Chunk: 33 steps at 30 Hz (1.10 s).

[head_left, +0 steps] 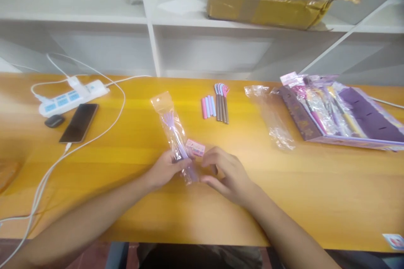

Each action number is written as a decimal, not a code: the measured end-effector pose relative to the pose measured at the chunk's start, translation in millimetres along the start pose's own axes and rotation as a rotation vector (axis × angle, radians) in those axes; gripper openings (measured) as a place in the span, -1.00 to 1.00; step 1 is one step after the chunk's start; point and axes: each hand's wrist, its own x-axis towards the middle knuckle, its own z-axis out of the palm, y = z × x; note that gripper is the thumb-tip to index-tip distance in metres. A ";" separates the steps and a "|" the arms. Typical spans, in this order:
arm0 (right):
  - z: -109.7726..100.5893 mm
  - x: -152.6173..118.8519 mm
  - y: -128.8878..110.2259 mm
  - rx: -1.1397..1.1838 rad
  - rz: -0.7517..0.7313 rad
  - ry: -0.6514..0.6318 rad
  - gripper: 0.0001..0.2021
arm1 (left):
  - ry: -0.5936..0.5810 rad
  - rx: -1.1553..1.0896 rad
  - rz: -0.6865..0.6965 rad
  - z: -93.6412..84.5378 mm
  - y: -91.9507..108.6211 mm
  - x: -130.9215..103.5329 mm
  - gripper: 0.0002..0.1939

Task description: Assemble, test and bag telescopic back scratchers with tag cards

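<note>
Clear bag (172, 133) with purple item (178, 141) in left hand (168, 169); right hand (229, 174) nearby

From far away, I count four short tubes (207, 107), four sticks with curved ends (221, 108), one long clear bag (176, 134), one pink card (195, 147), one loose see-through wrapper (274, 113), one purple box (372, 113), one brown parcel (271, 2), one phone (78, 123), one power strip (67, 100) and one little black thing (54, 121).

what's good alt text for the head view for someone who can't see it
A left hand grips a clear bag holding a purple item; the right hand curls beside it. On the table, a box sits right, a phone and power strip left.
</note>
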 end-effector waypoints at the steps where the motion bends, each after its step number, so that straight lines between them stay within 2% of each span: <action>1: -4.9 0.1 1.0 0.021 -0.014 -0.021 -0.67 | 0.042 -0.065 -0.014 -0.8 0.3 1.0 -0.60; 4: -12.1 0.0 2.5 0.032 -0.038 -0.096 -0.30 | 0.074 -0.263 -0.060 -3.1 3.5 4.4 -0.57; 5: -11.2 -0.3 2.3 0.009 -0.045 -0.108 -0.25 | 0.065 -0.294 -0.070 -3.5 4.6 5.0 -0.58; 6: -8.8 -0.8 1.7 -0.021 -0.059 -0.113 -0.28 | 0.057 -0.305 -0.073 -3.6 5.4 5.3 -0.58; 9: 2.4 -1.9 -1.0 -0.108 -0.134 -0.102 -0.73 | 0.027 -0.264 -0.066 -3.8 3.9 4.6 -0.59; 11: 9.2 -1.4 -2.5 -0.118 -0.163 -0.070 -0.90 | 0.014 -0.172 -0.037 -4.5 0.7 4.1 -0.59; 15: 16.4 3.3 -2.2 -0.074 -0.077 -0.047 -0.94 | -0.020 0.084 0.030 -7.6 -3.6 4.4 -0.54; 18: 18.8 6.3 -1.0 -0.027 0.021 -0.040 -0.95 | -0.041 0.159 0.058 -8.3 -1.6 3.6 -0.56; 22: 19.7 6.0 0.8 0.003 0.078 0.033 -0.96 | -0.163 0.072 0.068 -4.4 1.0 1.2 -0.55; 25: 19.1 3.6 3.3 0.008 0.124 0.103 -0.91 | -0.230 -0.024 0.031 -0.2 -2.4 1.0 -0.47; 33: 24.5 -0.5 2.2 0.099 0.301 0.140 -0.73 | -0.164 0.036 0.015 0.3 -9.5 0.9 -0.53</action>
